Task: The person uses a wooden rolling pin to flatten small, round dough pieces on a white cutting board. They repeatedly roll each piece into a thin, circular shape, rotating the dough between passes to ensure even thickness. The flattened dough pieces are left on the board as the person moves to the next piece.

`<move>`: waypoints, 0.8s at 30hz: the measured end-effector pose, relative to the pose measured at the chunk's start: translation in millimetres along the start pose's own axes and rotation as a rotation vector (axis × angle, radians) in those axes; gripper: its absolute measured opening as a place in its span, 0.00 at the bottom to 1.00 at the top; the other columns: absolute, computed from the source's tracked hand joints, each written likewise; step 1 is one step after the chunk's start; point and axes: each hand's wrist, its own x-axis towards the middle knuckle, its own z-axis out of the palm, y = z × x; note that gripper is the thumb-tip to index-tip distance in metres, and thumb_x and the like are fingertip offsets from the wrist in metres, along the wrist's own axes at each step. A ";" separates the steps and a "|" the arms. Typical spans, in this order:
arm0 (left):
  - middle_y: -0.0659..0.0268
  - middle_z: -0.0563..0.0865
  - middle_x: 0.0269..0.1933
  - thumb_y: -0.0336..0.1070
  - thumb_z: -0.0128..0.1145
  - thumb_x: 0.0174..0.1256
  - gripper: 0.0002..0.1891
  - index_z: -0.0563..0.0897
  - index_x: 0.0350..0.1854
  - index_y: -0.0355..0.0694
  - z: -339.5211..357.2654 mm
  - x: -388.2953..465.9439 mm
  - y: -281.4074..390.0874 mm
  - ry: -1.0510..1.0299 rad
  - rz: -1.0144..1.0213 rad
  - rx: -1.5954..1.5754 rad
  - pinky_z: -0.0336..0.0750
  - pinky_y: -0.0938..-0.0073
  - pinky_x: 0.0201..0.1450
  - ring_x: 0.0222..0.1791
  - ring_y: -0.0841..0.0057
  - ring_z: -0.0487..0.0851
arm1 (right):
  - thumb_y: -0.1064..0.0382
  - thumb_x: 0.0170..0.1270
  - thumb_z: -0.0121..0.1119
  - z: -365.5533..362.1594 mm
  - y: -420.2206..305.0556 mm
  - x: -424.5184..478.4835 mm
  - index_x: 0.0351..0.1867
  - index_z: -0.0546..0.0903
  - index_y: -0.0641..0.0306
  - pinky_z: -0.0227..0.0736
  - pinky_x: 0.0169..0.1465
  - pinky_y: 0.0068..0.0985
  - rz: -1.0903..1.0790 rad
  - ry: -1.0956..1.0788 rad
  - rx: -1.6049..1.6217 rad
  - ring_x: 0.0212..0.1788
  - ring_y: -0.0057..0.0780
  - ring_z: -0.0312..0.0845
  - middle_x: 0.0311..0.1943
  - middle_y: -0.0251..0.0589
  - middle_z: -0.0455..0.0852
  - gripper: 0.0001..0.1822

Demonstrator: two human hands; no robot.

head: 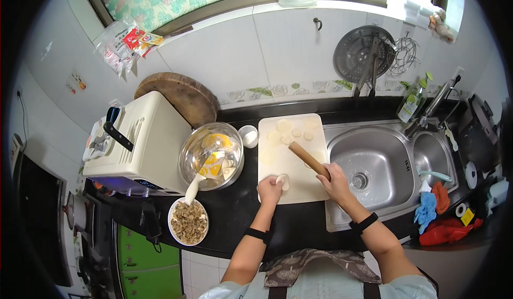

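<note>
Between the fingers of my left hand (269,191) is a small round of dough (283,182), held over the near left part of a cream cutting board (296,193). My right hand (335,181) grips one end of a wooden rolling pin (308,159), whose other end points up and left across the board. Flattened dough wrappers (284,126) and several smaller dough discs (308,136) lie on the board's far half. Part of another dough piece shows beside the pin, mostly hidden by it.
Left of the board stand a small cup of white powder (248,136), a steel bowl (239,167) with dough pieces and a spatula (211,166), and a bowl of chopped filling (189,223). A cream countertop appliance (156,127) is farther left. The steel sink (372,155) adjoins the board's right side.
</note>
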 end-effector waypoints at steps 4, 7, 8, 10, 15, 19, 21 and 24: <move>0.61 0.85 0.26 0.29 0.62 0.58 0.08 0.83 0.34 0.26 3.2 -20.1 -6.9 0.024 -0.290 -0.400 0.75 0.83 0.23 0.23 0.78 0.84 | 0.65 0.52 0.64 27.4 -10.4 -1.6 0.41 0.76 0.65 0.69 0.47 0.37 -0.070 -0.189 -0.032 0.43 0.47 0.72 0.35 0.48 0.76 0.15; 0.56 0.86 0.28 0.31 0.65 0.55 0.16 0.80 0.41 0.24 -2.1 -27.3 -30.5 0.044 -0.294 -0.468 0.77 0.81 0.22 0.24 0.78 0.84 | 0.63 0.50 0.64 46.6 -22.1 -8.6 0.37 0.76 0.63 0.69 0.43 0.37 -0.167 -0.331 -0.167 0.41 0.43 0.72 0.34 0.44 0.74 0.14; 0.55 0.86 0.28 0.31 0.67 0.53 0.16 0.80 0.40 0.25 -6.5 -28.2 -37.2 0.023 -0.264 -0.323 0.77 0.79 0.24 0.24 0.77 0.84 | 0.63 0.50 0.64 50.7 -25.3 -11.3 0.37 0.76 0.63 0.69 0.42 0.36 -0.197 -0.372 -0.214 0.40 0.42 0.72 0.34 0.44 0.74 0.13; 0.55 0.85 0.29 0.32 0.70 0.49 0.18 0.80 0.39 0.27 -24.3 -36.0 -24.5 -0.037 -0.208 -0.032 0.78 0.76 0.27 0.25 0.74 0.85 | 0.63 0.50 0.63 57.8 -17.8 -17.5 0.36 0.76 0.62 0.68 0.40 0.35 -0.243 -0.377 -0.249 0.39 0.39 0.72 0.34 0.41 0.73 0.13; 0.57 0.84 0.28 0.32 0.75 0.38 0.18 0.80 0.31 0.33 -41.5 -42.3 -20.6 0.039 0.066 0.300 0.78 0.70 0.36 0.27 0.65 0.84 | 0.60 0.53 0.62 58.0 -21.8 -24.4 0.40 0.75 0.63 0.68 0.46 0.40 -0.199 -0.526 -0.294 0.46 0.42 0.71 0.41 0.45 0.74 0.15; 0.58 0.82 0.27 0.32 0.76 0.34 0.16 0.80 0.23 0.34 -37.9 -37.6 -37.4 0.081 0.166 0.292 0.77 0.70 0.35 0.25 0.66 0.82 | 0.51 0.59 0.56 78.4 -38.5 -28.1 0.55 0.70 0.64 0.55 0.60 0.55 -0.152 -0.331 -0.415 0.64 0.51 0.57 0.62 0.55 0.62 0.26; 0.56 0.81 0.27 0.31 0.75 0.34 0.16 0.80 0.23 0.33 -37.1 -34.7 -38.2 0.034 0.115 0.222 0.76 0.67 0.35 0.28 0.62 0.82 | 0.48 0.62 0.52 102.9 -33.5 -18.4 0.63 0.64 0.65 0.45 0.65 0.60 -0.034 -0.294 -0.435 0.70 0.53 0.47 0.69 0.58 0.51 0.32; 0.55 0.80 0.27 0.30 0.75 0.34 0.15 0.80 0.23 0.32 -39.0 -38.3 -28.6 0.003 0.099 0.205 0.75 0.66 0.34 0.28 0.60 0.81 | 0.47 0.63 0.50 105.2 -13.4 26.8 0.68 0.56 0.64 0.42 0.65 0.61 -0.024 -0.217 -0.480 0.72 0.52 0.42 0.70 0.58 0.47 0.36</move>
